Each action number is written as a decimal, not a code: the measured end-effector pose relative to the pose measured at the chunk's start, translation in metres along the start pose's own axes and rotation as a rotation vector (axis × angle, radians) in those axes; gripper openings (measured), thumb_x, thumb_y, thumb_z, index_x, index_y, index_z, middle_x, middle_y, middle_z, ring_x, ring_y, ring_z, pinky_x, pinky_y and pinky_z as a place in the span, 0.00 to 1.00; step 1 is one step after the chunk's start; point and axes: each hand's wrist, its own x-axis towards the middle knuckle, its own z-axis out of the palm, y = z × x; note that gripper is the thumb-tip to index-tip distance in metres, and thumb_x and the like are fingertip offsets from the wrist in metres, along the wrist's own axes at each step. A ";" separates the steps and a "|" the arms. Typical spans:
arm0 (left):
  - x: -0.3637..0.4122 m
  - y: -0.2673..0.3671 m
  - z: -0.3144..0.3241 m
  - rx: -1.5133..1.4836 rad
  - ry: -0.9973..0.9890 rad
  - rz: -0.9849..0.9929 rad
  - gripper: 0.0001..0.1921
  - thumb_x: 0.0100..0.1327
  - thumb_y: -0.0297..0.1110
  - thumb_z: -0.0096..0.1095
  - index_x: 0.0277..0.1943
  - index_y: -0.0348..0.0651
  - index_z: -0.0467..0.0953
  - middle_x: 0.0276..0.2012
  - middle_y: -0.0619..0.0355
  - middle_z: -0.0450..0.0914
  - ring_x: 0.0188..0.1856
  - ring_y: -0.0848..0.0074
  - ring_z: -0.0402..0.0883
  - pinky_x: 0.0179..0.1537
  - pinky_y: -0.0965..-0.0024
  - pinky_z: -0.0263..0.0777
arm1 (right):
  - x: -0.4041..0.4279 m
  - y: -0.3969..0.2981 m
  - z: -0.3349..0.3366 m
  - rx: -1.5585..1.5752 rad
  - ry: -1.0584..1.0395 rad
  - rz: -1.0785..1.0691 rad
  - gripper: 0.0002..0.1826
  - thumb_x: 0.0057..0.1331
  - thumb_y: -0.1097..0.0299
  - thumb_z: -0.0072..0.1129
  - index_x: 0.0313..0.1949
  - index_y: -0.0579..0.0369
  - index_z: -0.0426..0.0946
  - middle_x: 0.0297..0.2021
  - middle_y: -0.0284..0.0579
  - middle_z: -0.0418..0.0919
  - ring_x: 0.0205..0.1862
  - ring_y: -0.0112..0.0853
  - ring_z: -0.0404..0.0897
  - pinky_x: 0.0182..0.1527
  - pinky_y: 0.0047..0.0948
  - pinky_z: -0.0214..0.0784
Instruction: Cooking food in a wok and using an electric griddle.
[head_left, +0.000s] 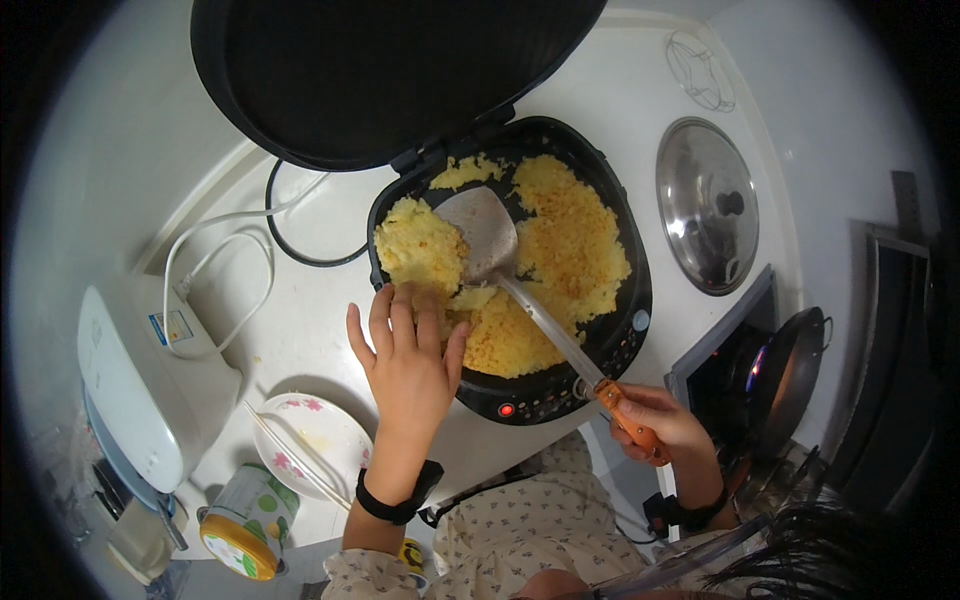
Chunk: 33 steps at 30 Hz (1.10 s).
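Note:
My right hand (656, 424) grips the orange-brown handle of a metal turner (551, 319). The turner's broad blade (480, 225) lies in the black electric griddle pan (637, 270), against the folded left piece of a yellow, browned pancake (420, 240). Larger pancake pieces (574, 236) cover the right and front of the pan. My left hand (412, 352) is over the pan's left front rim, fingers spread. Its middle fingertips are blurred and seem to touch the pancake; what lies beneath them is hidden. Behind the pan, its black lid (390, 75) stands raised on the hinge.
A flowered plate (315, 450) with chopsticks (289, 450) and a green-and-white canister (251, 517) stand left. Beyond are a white appliance (157, 382) and cord (217, 217). Right are a steel lid (707, 206), wire rack (700, 71) and wok (787, 382) by a lit gas flame (757, 367).

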 end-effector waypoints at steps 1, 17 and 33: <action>0.000 0.000 0.001 0.019 0.003 -0.016 0.20 0.59 0.42 0.58 0.49 0.36 0.72 0.54 0.49 0.67 0.60 0.57 0.61 0.64 0.47 0.41 | 0.002 0.000 -0.001 0.036 -0.035 0.023 0.24 0.70 0.59 0.42 0.60 0.63 0.60 0.18 0.39 0.67 0.12 0.21 0.63 0.12 0.18 0.57; -0.012 -0.003 -0.045 -0.243 0.020 -0.071 0.18 0.55 0.31 0.58 0.50 0.39 0.71 0.54 0.50 0.67 0.57 0.56 0.63 0.62 0.47 0.45 | -0.034 0.024 0.004 -0.408 0.290 -0.522 0.22 0.66 0.69 0.50 0.59 0.63 0.63 0.22 0.40 0.74 0.16 0.23 0.70 0.18 0.19 0.64; -0.035 -0.012 -0.036 -0.169 0.050 -0.171 0.09 0.51 0.30 0.66 0.37 0.43 0.78 0.33 0.56 0.69 0.39 0.64 0.66 0.43 0.62 0.58 | -0.032 0.047 -0.003 -0.520 0.502 -0.627 0.24 0.63 0.72 0.55 0.57 0.69 0.66 0.26 0.41 0.75 0.20 0.18 0.69 0.24 0.16 0.63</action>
